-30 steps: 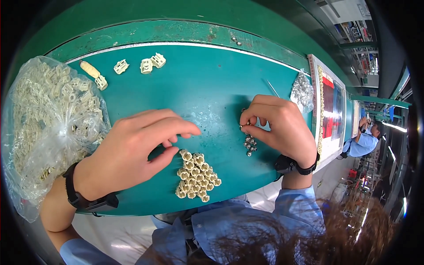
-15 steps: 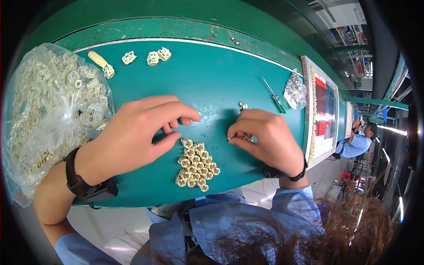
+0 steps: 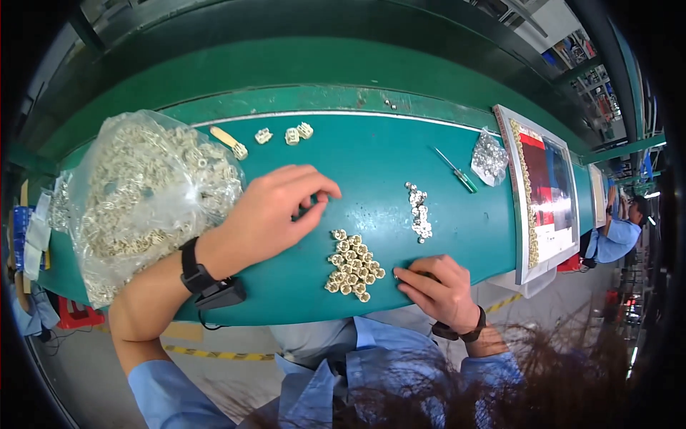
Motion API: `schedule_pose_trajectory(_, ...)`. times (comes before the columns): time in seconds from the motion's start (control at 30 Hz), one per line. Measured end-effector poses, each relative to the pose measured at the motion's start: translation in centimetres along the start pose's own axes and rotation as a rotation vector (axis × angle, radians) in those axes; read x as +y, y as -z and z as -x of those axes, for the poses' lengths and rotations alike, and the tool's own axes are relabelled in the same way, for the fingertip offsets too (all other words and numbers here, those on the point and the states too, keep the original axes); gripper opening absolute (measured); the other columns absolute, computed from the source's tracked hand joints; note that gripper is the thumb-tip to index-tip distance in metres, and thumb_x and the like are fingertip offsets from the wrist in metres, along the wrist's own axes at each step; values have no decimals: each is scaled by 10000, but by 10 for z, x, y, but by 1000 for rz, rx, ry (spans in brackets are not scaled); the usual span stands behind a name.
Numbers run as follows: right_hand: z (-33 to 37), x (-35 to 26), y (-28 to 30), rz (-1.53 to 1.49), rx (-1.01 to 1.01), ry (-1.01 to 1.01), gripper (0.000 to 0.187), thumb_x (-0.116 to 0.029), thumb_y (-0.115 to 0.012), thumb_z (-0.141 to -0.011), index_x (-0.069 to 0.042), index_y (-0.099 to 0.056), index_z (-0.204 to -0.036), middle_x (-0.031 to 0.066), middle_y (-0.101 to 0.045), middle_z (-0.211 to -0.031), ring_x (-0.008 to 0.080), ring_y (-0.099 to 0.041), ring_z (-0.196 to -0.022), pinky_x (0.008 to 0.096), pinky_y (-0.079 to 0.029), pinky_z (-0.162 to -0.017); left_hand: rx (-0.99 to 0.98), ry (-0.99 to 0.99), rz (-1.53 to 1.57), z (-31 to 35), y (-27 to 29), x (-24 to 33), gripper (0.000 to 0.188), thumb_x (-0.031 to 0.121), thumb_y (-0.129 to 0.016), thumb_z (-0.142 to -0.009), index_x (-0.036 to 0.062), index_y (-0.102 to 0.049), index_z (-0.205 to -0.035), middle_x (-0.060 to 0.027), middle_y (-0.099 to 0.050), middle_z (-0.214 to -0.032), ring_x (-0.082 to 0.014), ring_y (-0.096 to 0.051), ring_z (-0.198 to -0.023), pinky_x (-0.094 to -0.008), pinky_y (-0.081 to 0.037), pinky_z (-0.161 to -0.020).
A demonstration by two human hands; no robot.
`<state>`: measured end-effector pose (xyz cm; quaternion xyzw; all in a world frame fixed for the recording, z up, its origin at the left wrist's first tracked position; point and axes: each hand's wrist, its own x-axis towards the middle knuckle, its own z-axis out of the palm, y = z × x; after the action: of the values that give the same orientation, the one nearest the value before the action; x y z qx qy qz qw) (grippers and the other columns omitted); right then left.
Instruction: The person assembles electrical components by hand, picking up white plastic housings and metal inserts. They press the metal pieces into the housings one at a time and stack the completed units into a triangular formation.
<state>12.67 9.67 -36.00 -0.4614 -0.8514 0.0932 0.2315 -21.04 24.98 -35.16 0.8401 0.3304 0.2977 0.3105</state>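
Note:
My left hand [image 3: 275,214] hovers over the mat, to the left of a cluster of cream plastic sockets [image 3: 354,266]. Its thumb and fingers are bent but apart, with nothing visible between them. On the cluster's right side, my right hand [image 3: 444,289] pinches a small shiny metal piece [image 3: 396,276] between thumb and forefinger; its exact shape is too small to make out. The sockets stand close together with their hollow ends up. Beyond the right hand lies a narrow strip of loose small metal pieces [image 3: 420,212].
A big clear bag of cream parts [image 3: 153,193] fills the left side. Farther back lie a tan stick [image 3: 225,136] and a few loose sockets [image 3: 293,136]. At right are a green-handled screwdriver [image 3: 457,171], a small bag of metal pieces [image 3: 490,159] and a framed panel [image 3: 525,200].
My right hand has moved off the metal pieces toward the near side, beside the sockets, uncovering the strip. The whole view has shifted; the left hand keeps much the same pose.

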Motion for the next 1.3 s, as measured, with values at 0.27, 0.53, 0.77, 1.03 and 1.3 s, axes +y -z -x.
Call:
schedule_pose_trajectory(0.27,38,-12,34,46,6,149,410,-270,-1039,-790,-169,-921,-1169,0,-779,-1128,217,-745,-993,394,-615,-823,-14,-73,23,2,-7,30,222,-28,-791,-978,81,-826,-1168,-44,-756,-1005,-183,-729,-859,-319,-595,-695)
schedule_pose_trajectory(0.53,38,11,-34,-121,39,169,276,-173,-1003,-850,-138,-922,-1112,36,-830,-1038,224,-789,-901,370,-636,-788,2,-98,-8,28,-11,-35,175,-12,-785,-986,77,-817,-1134,-52,-758,-1001,-204,-738,-877,-338,-604,-694)
schedule_pose_trajectory(0.77,-93,15,-50,-338,-183,-250,146,-18,-914,-924,-25,-920,-1070,111,-854,-972,224,-813,-835,336,-633,-750,11,-97,-16,51,-17,-93,140,5,-775,-982,72,-802,-1103,-67,-754,-1003,-268,-740,-913,-391,-619,-763)
schedule_pose_trajectory(1.03,-208,41,-159,-317,-469,-173,177,21,-911,-919,-55,-930,-1078,78,-828,-1034,179,-782,-873,307,-616,-765,13,-122,-5,75,-22,-178,141,36,-778,-979,84,-780,-1112,-67,-743,-1047,-318,-728,-979,-440,-617,-849)
schedule_pose_trajectory(1.3,-210,84,-233,-403,-448,-295,195,28,-931,-900,-43,-930,-1081,76,-832,-1038,161,-778,-880,300,-614,-761,-22,-125,-79,81,-56,-251,183,18,-793,-943,108,-764,-1100,-43,-711,-1041,-293,-714,-959,-416,-614,-821)
